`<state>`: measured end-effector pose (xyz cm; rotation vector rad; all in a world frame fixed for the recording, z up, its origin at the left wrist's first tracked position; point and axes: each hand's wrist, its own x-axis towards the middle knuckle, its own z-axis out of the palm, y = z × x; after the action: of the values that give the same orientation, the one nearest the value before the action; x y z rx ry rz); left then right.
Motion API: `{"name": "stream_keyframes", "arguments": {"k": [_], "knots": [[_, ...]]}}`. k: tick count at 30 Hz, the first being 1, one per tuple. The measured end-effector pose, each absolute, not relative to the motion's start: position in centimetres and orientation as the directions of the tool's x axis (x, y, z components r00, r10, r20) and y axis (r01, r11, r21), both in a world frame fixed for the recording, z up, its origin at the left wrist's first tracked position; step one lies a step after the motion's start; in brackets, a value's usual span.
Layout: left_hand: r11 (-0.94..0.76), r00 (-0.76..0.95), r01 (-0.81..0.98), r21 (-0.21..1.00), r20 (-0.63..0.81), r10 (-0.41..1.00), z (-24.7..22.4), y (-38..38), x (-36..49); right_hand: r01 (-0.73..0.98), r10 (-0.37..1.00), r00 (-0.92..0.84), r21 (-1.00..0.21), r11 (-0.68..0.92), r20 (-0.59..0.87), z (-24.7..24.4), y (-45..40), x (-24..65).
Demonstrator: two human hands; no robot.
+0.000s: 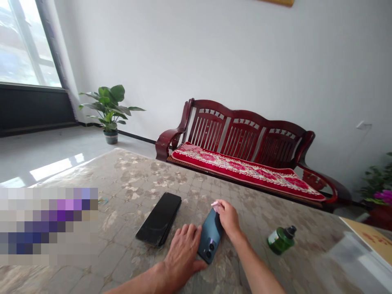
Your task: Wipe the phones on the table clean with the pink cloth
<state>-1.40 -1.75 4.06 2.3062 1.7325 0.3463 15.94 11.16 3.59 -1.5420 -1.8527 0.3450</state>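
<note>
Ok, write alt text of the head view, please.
A person's left hand touches a blue phone on a patterned table; the right hand holds something pink at its far end. A black phone lies left, a green bottle right.

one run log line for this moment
left hand: touching blue phone | right hand: pinching pink item at blue phone's far end | blue phone: camera-side up | black phone: beside left hand | green bottle: on table
</note>
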Motion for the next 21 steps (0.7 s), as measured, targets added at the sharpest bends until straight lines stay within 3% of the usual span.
{"name": "stream_keyframes", "arguments": {"k": [7,15,18,21], "knots": [[-0.242,0.260,0.922,0.301,-0.020,0.965,4.9,-0.4,-1.0,0.761,0.931,0.012,-0.607,0.229,0.366,2.2,11.6,15.2],[-0.277,0.289,0.917,0.288,0.001,0.957,4.6,-0.5,-1.3,0.652,0.921,0.112,-0.727,0.214,0.372,1.2,12.0,15.8],[-0.250,0.279,0.892,0.377,-0.024,0.960,4.2,-0.3,-1.6,0.587,0.918,0.162,-0.783,0.205,0.362,1.0,11.9,16.4],[-0.158,0.239,0.815,0.557,-0.075,0.968,3.9,-0.2,-1.6,0.512,0.910,0.212,-0.834,0.208,0.357,0.8,11.7,16.7]]}}
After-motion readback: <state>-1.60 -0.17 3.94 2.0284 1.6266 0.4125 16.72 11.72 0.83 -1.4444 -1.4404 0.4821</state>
